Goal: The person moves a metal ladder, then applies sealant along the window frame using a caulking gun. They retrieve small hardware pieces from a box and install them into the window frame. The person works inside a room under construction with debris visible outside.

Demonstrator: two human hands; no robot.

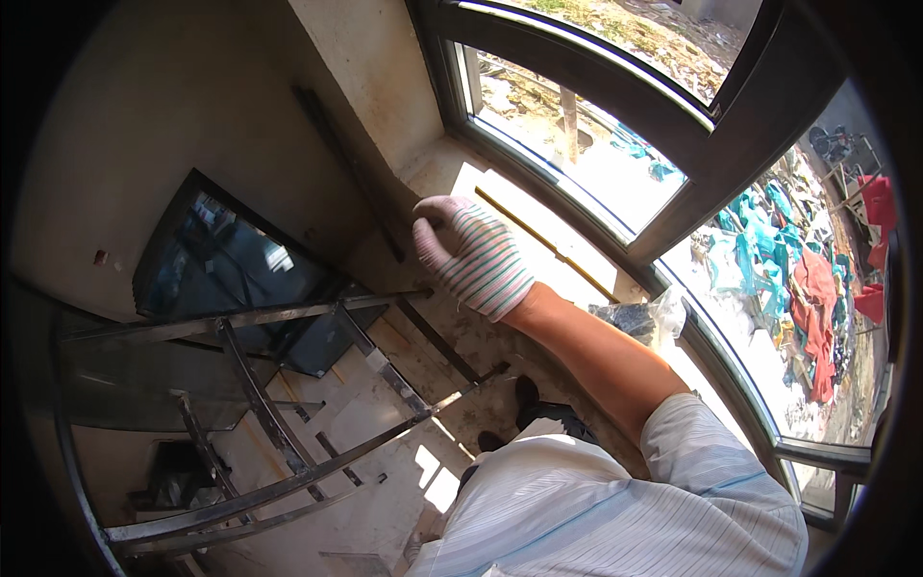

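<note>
My right hand [471,255] wears a white knit glove with pink and green stripes. It is raised in front of the window sill [437,168], near the wall corner. Its fingers curl loosely, with a gap between them and the thumb, and nothing shows in that gap. Beside the hand, a thin yellowish strip [543,240] lies along the sunlit sill. To the lower left stands a dark metal frame with crossbars [260,394], like a ladder, its nearest bar ends short of the glove. My left hand is out of the picture.
A framed window [654,106] curves along the right, with rubbish and cloth outside. Clear plastic wrapping [663,317] sits on the sill by my forearm. Dark glass panels [231,250] lean on the left wall. A dark bar [346,173] leans in the corner. Strips lie on the floor.
</note>
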